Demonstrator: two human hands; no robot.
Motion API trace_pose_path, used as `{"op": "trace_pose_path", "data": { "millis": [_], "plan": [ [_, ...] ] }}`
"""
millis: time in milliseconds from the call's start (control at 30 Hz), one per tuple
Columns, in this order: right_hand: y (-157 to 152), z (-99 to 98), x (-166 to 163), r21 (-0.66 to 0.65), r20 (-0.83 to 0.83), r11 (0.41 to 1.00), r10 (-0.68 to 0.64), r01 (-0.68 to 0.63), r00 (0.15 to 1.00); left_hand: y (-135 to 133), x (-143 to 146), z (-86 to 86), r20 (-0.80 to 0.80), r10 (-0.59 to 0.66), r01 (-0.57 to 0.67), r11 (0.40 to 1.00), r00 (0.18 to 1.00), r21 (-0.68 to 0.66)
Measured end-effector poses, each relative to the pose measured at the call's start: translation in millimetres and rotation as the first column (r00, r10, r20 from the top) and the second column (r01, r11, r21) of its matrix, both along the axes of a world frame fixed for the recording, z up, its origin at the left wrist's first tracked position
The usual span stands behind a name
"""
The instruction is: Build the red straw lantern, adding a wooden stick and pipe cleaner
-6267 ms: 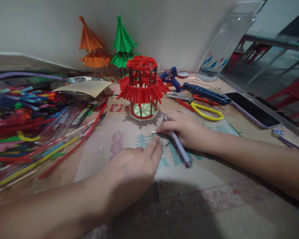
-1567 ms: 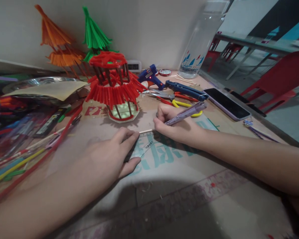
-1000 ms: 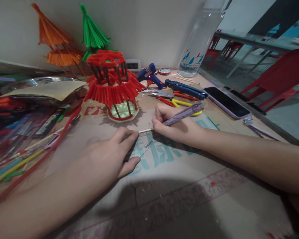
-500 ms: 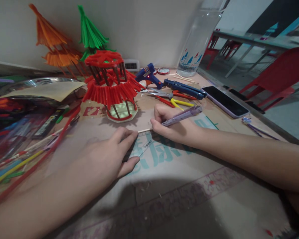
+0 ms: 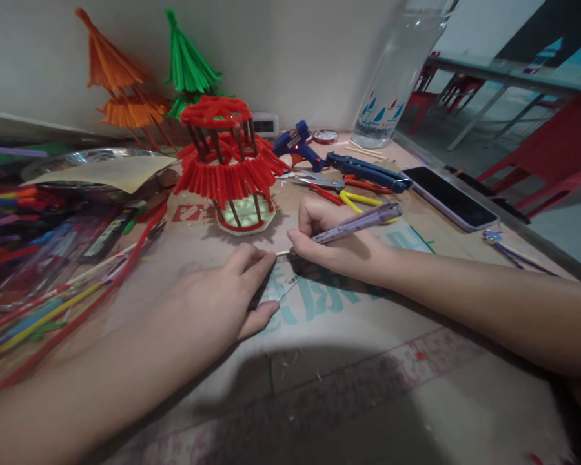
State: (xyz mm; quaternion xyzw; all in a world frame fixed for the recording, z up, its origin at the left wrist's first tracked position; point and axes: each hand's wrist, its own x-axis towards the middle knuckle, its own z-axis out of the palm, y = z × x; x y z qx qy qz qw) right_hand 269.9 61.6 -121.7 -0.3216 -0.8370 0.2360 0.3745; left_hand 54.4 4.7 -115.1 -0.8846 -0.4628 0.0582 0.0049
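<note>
My left hand (image 5: 223, 290) lies low over the work surface, its fingertips pressing down a thin wooden stick (image 5: 283, 253). Under those fingers and the stick is a clear ruler (image 5: 289, 281), mostly covered by the hand. A purple pen (image 5: 361, 223) is gripped in my right hand (image 5: 341, 252), with its tip by the stick, close to the left fingertips. Just behind both hands stands a red pipe-cleaner pavilion (image 5: 230, 177) with brown posts on a pale base.
Behind are an orange model (image 5: 113, 64), a green model (image 5: 188, 58), a blue glue gun (image 5: 297, 145), scissors (image 5: 319, 179), blue-handled pliers (image 5: 365, 171) and a tall bottle (image 5: 382, 84). A phone (image 5: 448, 197) lies right, near the table edge. Pipe cleaners (image 5: 43, 323) crowd the left.
The whole view has shifted a little, so things sit further right. The pen tip has come down to the stick, slightly closer to my left fingertips. Both hands keep their holds.
</note>
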Motion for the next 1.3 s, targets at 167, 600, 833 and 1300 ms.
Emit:
{"op": "trace_pose_path", "data": {
  "millis": [167, 600, 833, 1300],
  "plan": [
    [2, -4.3, -1, -0.035, 0.009, 0.999, 0.020, -0.019, 1.000, -2, -3, -1.8, -0.040, -0.003, 0.004, 1.000, 0.999, 0.026],
    [1, -3.5, -2, -0.060, 0.103, 0.998, -0.008, 0.014, 0.995, -1, -2, -2.4, -0.033, -0.027, 0.029, 0.998, 0.999, 0.053],
    [-1, -1.9, -2, -0.079, 0.182, 0.995, -0.049, 0.064, 0.982, -2, -1, 1.5, -0.051, -0.008, 0.008, 1.000, 0.999, 0.013],
    [-2, -1.4, -2, -0.051, 0.140, 0.998, -0.026, 0.033, 0.990, 0, 4, 7.4, -0.026, 0.032, -0.034, 0.996, 0.999, -0.087]
  ]
}}
